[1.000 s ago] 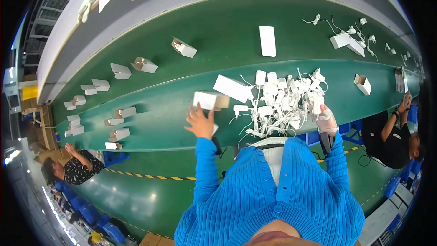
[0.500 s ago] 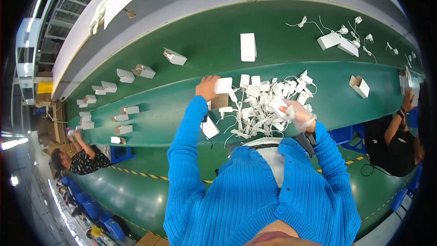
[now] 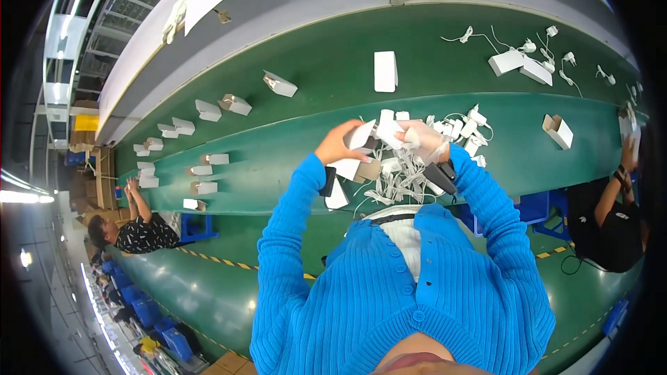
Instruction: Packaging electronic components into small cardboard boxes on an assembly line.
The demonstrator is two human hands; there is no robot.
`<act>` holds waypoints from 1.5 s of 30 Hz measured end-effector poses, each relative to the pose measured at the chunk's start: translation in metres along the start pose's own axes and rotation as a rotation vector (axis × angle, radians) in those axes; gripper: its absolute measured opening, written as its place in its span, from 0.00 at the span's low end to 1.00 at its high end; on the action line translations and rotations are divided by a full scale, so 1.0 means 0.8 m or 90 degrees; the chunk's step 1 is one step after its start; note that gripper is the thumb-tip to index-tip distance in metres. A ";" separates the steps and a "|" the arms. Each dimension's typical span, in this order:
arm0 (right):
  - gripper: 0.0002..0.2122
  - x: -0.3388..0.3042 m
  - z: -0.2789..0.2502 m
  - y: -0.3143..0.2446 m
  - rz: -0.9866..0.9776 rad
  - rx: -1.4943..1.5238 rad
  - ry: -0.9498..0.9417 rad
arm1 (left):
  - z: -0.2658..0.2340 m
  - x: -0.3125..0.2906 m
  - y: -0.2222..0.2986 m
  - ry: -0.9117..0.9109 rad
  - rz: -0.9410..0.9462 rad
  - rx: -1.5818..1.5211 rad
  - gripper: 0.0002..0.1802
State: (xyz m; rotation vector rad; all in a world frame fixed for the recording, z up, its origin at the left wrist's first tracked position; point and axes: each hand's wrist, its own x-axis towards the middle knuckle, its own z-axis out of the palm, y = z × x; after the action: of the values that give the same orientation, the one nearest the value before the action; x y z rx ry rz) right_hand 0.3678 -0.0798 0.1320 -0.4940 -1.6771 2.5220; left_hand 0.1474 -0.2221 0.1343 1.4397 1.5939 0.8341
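My left hand [image 3: 338,144] is closed around a small white cardboard box [image 3: 360,136], tilted, above the green table. My right hand [image 3: 426,140], in a thin see-through glove, grips a white power adapter [image 3: 389,132] close to the box's right side. Whether the adapter touches the box I cannot tell. Below and beyond both hands lies a heap of white adapters with tangled cables [image 3: 403,184]. Under my left hand rests another white box with a brown inside [image 3: 367,170], and a further white box [image 3: 337,195] lies by my left wrist.
Several open white boxes [image 3: 235,104] are spread along the left. One white box [image 3: 385,71] stands at the back; an open one [image 3: 558,132] lies to the right. Boxes and loose adapters [image 3: 506,62] lie back right. Co-workers sit at left [image 3: 146,233] and right [image 3: 608,226].
My right hand has lifted the adapter from the heap and moved left toward the box. My left hand has shifted right with the box, which is now tilted.
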 end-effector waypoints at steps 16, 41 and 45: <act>0.15 -0.004 0.082 0.007 -0.227 -0.892 -0.062 | 0.055 -0.035 0.028 0.045 0.077 0.141 0.42; 0.26 0.015 -0.042 0.066 0.168 -0.777 0.295 | -0.102 0.014 -0.171 0.511 -0.091 -0.036 0.56; 0.25 -0.037 -0.039 0.064 0.001 -0.592 0.533 | -0.180 -0.081 -0.035 0.436 -0.163 -0.121 0.42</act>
State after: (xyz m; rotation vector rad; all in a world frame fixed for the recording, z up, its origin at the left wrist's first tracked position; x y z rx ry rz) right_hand 0.4109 -0.0796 0.0811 -1.3280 -2.2296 1.0349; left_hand 0.0073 -0.2834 0.1835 0.8213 2.0688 1.3700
